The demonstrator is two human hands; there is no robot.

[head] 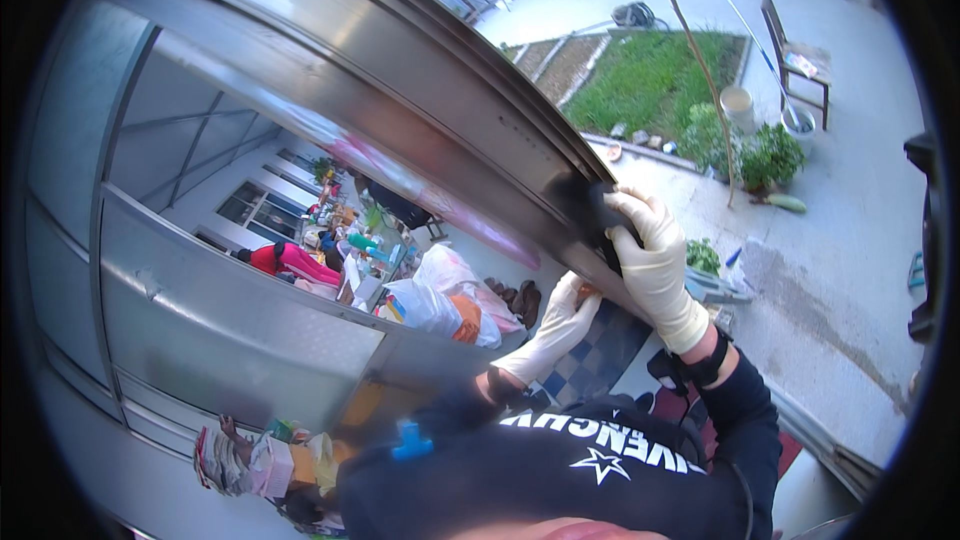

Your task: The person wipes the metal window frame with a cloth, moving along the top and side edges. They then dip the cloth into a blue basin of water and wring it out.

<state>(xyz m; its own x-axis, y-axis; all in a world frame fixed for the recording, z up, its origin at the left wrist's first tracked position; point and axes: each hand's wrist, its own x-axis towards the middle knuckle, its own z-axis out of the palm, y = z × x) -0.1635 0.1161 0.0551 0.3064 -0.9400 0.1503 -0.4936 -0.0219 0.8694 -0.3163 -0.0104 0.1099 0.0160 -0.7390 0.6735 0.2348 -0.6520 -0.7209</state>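
Note:
A grey metal door frame [450,112] with glass panes runs diagonally across the view. My right hand [652,270], in a cream rubber glove, is closed around a small black object [621,240] at the frame's outer edge. That object is partly covered by the fingers, and I cannot tell what it is. My left hand [555,326], gloved alike, is at the inner side of the same frame, lower and to the left. A small orange patch [589,290] shows at its fingertips. The frame hides part of those fingers, so their grip is unclear.
White plastic bags [450,292] and shoes [527,304] lie indoors beside a cluttered table [367,255]. Papers and a pink basket [270,469] stand at the lower left. Outdoors are a wooden pole [697,52], potted plants [772,154], a mop bucket [799,124] and a chair [806,64].

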